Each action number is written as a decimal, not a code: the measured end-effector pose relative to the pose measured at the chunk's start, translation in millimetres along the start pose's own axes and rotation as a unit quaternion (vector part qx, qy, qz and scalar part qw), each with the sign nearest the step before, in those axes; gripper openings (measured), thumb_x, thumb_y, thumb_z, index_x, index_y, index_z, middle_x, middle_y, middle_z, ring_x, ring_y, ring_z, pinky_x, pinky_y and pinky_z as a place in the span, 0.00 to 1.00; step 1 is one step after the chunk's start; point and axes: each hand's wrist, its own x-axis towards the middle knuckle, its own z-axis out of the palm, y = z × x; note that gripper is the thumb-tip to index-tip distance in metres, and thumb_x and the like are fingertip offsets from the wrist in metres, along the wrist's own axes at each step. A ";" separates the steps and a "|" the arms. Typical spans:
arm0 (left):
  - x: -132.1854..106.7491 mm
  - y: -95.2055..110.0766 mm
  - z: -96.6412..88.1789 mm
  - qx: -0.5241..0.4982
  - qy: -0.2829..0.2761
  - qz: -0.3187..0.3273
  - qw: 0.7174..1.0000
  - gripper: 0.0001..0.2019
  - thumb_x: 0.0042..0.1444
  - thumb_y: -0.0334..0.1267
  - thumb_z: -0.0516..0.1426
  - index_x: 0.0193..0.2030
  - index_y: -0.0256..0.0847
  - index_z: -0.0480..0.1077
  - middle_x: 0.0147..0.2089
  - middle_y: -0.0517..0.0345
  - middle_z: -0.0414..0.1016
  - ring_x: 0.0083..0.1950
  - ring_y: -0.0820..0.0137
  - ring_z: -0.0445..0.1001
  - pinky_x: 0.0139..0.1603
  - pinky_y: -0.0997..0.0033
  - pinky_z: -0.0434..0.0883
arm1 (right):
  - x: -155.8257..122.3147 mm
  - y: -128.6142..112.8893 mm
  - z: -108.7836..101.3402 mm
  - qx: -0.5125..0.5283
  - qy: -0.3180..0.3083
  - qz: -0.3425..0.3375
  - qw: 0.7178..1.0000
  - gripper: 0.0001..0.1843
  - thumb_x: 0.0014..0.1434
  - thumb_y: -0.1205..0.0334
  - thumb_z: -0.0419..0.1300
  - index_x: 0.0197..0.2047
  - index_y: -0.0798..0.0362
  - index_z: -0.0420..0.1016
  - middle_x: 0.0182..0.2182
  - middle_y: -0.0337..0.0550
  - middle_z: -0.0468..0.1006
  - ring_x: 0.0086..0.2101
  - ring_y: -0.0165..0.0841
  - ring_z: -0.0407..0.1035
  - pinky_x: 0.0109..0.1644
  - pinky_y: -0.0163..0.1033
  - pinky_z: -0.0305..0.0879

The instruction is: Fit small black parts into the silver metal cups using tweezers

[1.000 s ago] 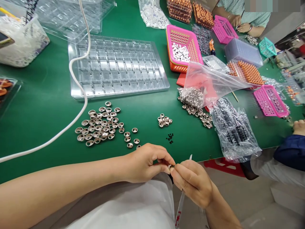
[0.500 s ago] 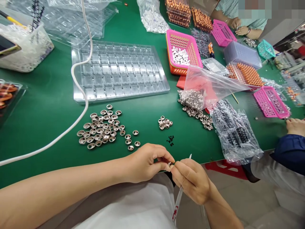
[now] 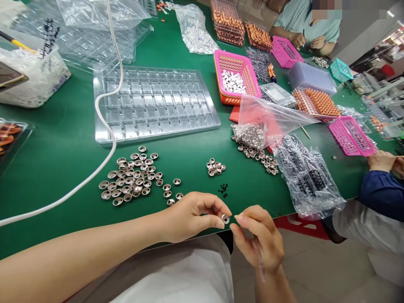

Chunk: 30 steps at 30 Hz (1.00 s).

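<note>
My left hand [image 3: 198,216] pinches a small round metal cap [image 3: 225,219] with a hole in it between thumb and fingertips, at the table's front edge. Just right of it is my right hand [image 3: 260,237], thumb and forefinger slightly apart and off the cap. A blurred pale tweezers handle [image 3: 261,269] shows below the right palm, tucked in that hand; the tips are hidden. Beyond my hands lie tiny black pieces [image 3: 223,190] and a small cluster of metal parts [image 3: 216,167]. A larger spread of metal caps [image 3: 129,179] lies to the left.
A clear compartment tray [image 3: 158,105] lies behind the caps, a white cable [image 3: 109,155] crossing it. On the right are a bag of metal parts [image 3: 252,134], a pink basket [image 3: 257,78] and a plastic bag of black parts [image 3: 306,176]. Co-workers' hands [image 3: 380,161] show farther right.
My right hand has drawn back from the cap and its fingertips have parted. The cap in my left hand now shows its round face. The tweezers have swung and blurred.
</note>
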 end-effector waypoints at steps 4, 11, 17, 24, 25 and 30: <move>0.8 -1.1 -1.2 -0.051 0.004 -0.021 0.998 0.07 0.53 0.32 0.66 0.39 0.36 0.77 0.35 0.60 0.77 0.36 0.74 0.74 0.43 0.73 0.72 | -4.0 0.9 -2.5 0.054 0.112 0.094 0.988 0.15 0.70 0.65 0.51 0.51 0.50 0.77 0.42 0.49 0.74 0.41 0.38 0.72 0.39 0.46 0.72; 1.5 0.2 -1.2 -0.074 0.000 -0.036 0.997 0.09 0.51 0.33 0.68 0.40 0.36 0.78 0.35 0.61 0.76 0.37 0.74 0.73 0.44 0.73 0.72 | 2.7 5.7 -2.9 0.142 0.192 0.126 0.963 0.25 0.74 0.53 0.37 0.52 0.45 0.74 0.41 0.48 0.71 0.37 0.36 0.69 0.32 0.41 0.70; 1.5 -6.7 -3.5 -0.023 0.015 -0.013 1.000 0.10 0.54 0.37 0.67 0.42 0.37 0.78 0.37 0.57 0.80 0.38 0.71 0.77 0.45 0.71 0.75 | -2.0 -4.0 -6.4 0.204 0.180 0.159 0.949 0.22 0.75 0.55 0.38 0.50 0.49 0.72 0.40 0.46 0.69 0.33 0.32 0.71 0.29 0.39 0.74; 1.7 -14.8 -5.4 0.098 0.063 0.015 0.993 0.12 0.57 0.39 0.64 0.45 0.37 0.79 0.40 0.53 0.83 0.40 0.68 0.79 0.45 0.69 0.77 | -11.5 -17.1 -9.8 0.207 0.165 0.209 0.941 0.05 0.66 0.66 0.60 0.45 0.50 0.74 0.38 0.44 0.72 0.31 0.32 0.73 0.30 0.40 0.75; 1.6 -14.6 -5.2 0.108 0.066 0.020 0.992 0.12 0.57 0.39 0.64 0.45 0.37 0.79 0.40 0.53 0.83 0.40 0.68 0.79 0.45 0.69 0.77 | -13.2 -18.3 -8.5 0.205 0.167 0.212 0.941 0.04 0.66 0.66 0.60 0.44 0.51 0.75 0.38 0.44 0.73 0.30 0.32 0.74 0.29 0.40 0.75; 1.3 -12.5 -4.1 0.129 0.072 0.032 0.989 0.12 0.56 0.39 0.64 0.45 0.36 0.80 0.40 0.52 0.82 0.39 0.67 0.80 0.44 0.69 0.77 | -16.2 -20.2 -3.7 0.186 0.167 0.197 0.948 0.04 0.65 0.63 0.64 0.44 0.52 0.77 0.37 0.46 0.77 0.32 0.34 0.75 0.29 0.41 0.76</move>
